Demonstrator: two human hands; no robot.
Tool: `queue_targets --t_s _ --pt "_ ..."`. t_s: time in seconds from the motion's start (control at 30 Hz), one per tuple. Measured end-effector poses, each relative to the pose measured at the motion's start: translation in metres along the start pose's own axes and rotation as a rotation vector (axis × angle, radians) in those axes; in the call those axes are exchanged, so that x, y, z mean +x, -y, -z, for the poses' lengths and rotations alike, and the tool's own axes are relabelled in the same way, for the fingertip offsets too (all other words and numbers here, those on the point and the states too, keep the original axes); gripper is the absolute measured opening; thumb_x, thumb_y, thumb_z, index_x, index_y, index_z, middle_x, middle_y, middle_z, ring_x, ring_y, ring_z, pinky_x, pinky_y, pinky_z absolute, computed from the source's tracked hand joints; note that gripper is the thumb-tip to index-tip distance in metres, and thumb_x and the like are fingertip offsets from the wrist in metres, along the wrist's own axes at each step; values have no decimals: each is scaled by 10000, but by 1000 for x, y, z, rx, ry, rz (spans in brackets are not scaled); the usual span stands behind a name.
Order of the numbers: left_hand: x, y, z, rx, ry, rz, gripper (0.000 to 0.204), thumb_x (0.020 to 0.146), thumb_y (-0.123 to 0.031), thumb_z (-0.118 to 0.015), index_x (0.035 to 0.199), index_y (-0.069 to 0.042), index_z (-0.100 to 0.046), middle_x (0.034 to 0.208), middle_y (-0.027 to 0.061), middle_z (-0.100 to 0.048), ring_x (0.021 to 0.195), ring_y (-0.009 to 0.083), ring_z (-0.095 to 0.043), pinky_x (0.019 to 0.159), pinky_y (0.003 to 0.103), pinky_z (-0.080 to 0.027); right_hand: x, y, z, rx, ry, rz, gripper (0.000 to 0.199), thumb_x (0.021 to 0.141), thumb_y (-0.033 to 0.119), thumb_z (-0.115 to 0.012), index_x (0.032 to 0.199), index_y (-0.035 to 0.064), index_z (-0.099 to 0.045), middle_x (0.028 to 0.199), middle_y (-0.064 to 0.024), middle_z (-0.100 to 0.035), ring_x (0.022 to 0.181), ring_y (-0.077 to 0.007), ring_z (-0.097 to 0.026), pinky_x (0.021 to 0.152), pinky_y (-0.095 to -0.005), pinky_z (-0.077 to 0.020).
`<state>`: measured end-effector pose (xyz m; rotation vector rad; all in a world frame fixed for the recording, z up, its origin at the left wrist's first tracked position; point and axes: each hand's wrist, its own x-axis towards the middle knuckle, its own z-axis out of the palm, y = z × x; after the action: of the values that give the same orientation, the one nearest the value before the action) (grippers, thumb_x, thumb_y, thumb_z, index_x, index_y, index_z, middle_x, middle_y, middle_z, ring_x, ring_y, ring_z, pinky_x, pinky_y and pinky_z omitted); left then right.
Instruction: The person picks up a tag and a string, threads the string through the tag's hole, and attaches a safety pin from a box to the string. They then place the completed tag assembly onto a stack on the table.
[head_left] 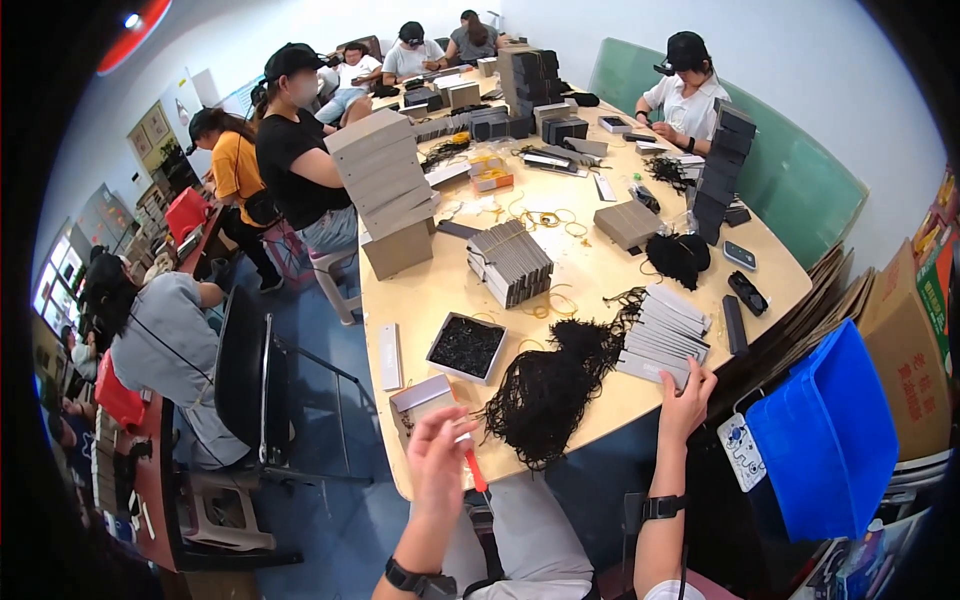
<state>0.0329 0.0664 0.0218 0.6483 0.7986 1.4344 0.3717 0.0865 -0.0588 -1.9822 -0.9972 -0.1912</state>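
My left hand (436, 462) is raised over the table's near edge with its fingers curled. A slim tool with a red handle (474, 470) hangs from its fingertips; its exact kind is too small to make out. At the near right, my right hand (686, 402) pinches the nearest of a row of overlapping grey cards (660, 335). Black cords trail from the far left end of that row. Between my hands lies a big heap of black cords (540, 405). A shallow open box (421, 393) sits just beyond my left hand.
A box of small black pieces (467, 342) and a banded card bundle (510, 262) stand further in. Tall stacks of grey boxes (375, 170) rise at the left. A blue bin (825, 430) is by the right edge. Other people sit around the table.
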Motion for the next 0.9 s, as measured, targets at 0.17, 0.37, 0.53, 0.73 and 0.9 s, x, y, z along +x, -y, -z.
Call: queue_targets --t_s 0.17,0.37,0.53,0.73,0.9 --pt "-16 -21 44 382 -205 -224 115 923 -48 -527 1026 -14 -564 998 72 -645 825 112 -603 714 217 -442 -1 6 -7 -107 -71 5 548 775 311 -744 1232 117 -513 1152 -96 -457 977 -323 -580 766 -428 -487" --pt "-31 -21 61 906 -255 -418 137 862 27 -554 980 -24 -600 935 63 -629 771 115 -588 672 233 -445 -14 32 -4 16 -146 309 301 840 173 -675 1104 67 -576 1078 -106 -533 959 -318 -583 763 -401 -481" --pt "-16 -27 65 1415 -163 -665 157 814 26 -601 956 -36 -629 886 98 -604 697 204 -590 586 292 -462 -36 92 -8 337 285 306 83 845 92 -637 917 52 -639 821 -101 -625 758 -289 -621 665 -361 -490" --pt "-26 -17 58 1341 -190 -632 102 828 7 -609 920 -21 -643 838 122 -605 698 257 -600 579 320 -491 -43 174 -25 393 551 543 71 845 133 -626 891 90 -658 832 -88 -632 776 -288 -624 670 -362 -506" --pt "-48 8 74 1216 -212 -597 86 843 10 -603 925 -5 -620 805 112 -593 627 201 -578 548 283 -465 -51 206 -68 185 670 840 202 823 112 -608 1023 90 -629 925 -72 -589 909 -248 -608 697 -367 -535"
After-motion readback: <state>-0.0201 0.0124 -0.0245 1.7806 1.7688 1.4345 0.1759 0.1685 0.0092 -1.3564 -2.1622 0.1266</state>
